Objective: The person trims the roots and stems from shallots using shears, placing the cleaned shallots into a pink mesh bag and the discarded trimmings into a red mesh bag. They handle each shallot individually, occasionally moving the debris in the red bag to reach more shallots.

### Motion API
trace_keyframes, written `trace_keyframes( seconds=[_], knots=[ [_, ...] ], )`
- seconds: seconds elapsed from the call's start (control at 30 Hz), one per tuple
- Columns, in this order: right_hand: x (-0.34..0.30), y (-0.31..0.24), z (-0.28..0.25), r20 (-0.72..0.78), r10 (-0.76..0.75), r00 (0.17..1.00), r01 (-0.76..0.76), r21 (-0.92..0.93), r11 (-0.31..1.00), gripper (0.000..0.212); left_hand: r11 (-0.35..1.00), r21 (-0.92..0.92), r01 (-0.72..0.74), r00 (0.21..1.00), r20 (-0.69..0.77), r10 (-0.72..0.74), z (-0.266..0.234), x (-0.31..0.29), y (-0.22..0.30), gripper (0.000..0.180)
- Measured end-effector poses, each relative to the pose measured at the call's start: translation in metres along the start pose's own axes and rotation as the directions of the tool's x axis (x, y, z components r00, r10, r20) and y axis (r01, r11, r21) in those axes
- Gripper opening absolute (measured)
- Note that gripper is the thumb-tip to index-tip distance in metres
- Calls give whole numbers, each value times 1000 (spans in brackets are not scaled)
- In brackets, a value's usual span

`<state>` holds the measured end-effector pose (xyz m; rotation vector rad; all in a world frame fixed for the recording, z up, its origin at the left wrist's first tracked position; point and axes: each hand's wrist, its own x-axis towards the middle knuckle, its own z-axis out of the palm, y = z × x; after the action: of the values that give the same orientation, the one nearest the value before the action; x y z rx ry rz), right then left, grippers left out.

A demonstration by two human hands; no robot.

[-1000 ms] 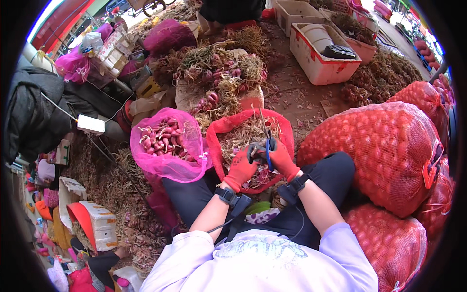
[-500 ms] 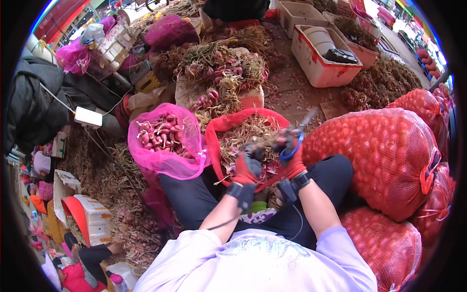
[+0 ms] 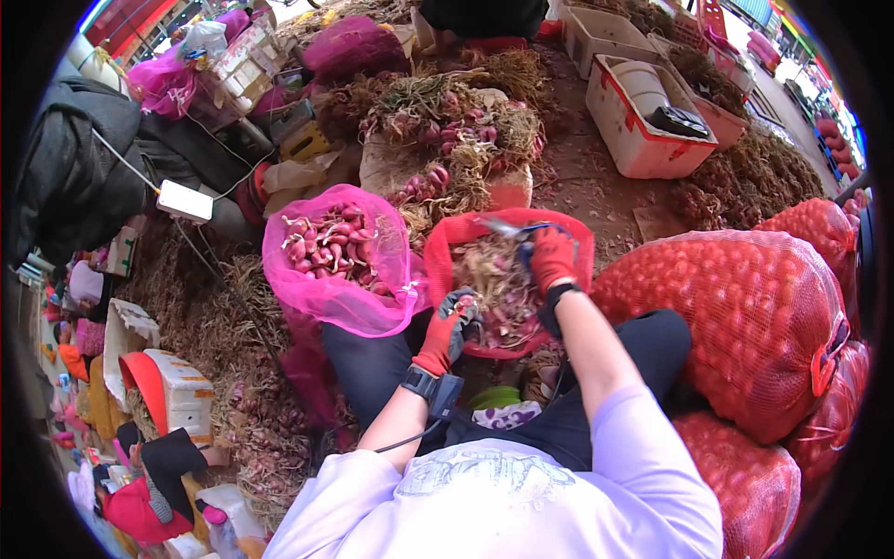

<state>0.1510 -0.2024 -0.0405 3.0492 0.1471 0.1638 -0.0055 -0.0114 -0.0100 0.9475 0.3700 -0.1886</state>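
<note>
My right hand [image 3: 551, 255], in a red and dark glove, grips scissors [image 3: 504, 227] by their blue handle. The blades point left over a red mesh-lined container [image 3: 586, 244] full of dry shallot tops and skins [image 3: 492, 270]. At the container's near left rim, my left hand [image 3: 447, 328], in a red and grey glove, is closed on a small pinkish shallot [image 3: 467, 303], partly hidden by the fingers. Just left of that hand stands an open pink mesh bag [image 3: 372, 321] with trimmed shallots [image 3: 326, 244] in it.
Bunched shallots with dry stalks [image 3: 461, 130] lie on a low support ahead. Full red mesh sacks [image 3: 736, 317] crowd my right side. White foam boxes [image 3: 643, 140] stand far right. A white device [image 3: 185, 201] on a rod juts in from the left, above heaped stalks [image 3: 200, 307].
My hands have parted. The left moved down and left toward the pink bag; the right went up with the scissors, whose blades now point left. The dry stalks between my hands are gone from them.
</note>
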Motion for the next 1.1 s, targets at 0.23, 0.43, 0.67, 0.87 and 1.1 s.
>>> trace_keyframes(
  seconds=[0.23, 0.43, 0.67, 0.87, 1.1],
  knots=[
    [-6, 52, -30, 146, -76, 986, 18, 360, 933, 37, 973, -201, 111, 958, 282, -51, 5, -21, 17, 38],
    [-42, 24, -94, 54, -177, 983, 110, 598, 794, 32, 992, 120, -44, 975, 223, 16, 3, 55, -6, 31],
    [-54, -17, -15, 308, 48, 950, -106, 175, 979, 35, 960, 256, -113, 971, 233, 53, -25, 86, -12, 25],
    [-41, 40, -33, 279, -61, 958, -53, 384, 922, 39, 974, -182, 131, 973, 212, -92, 6, 17, 18, 31],
    [-69, 32, -111, 89, -34, 995, -26, 593, 805, 48, 908, -368, 199, 956, 279, -96, 1, 10, 3, 30]
  ],
)
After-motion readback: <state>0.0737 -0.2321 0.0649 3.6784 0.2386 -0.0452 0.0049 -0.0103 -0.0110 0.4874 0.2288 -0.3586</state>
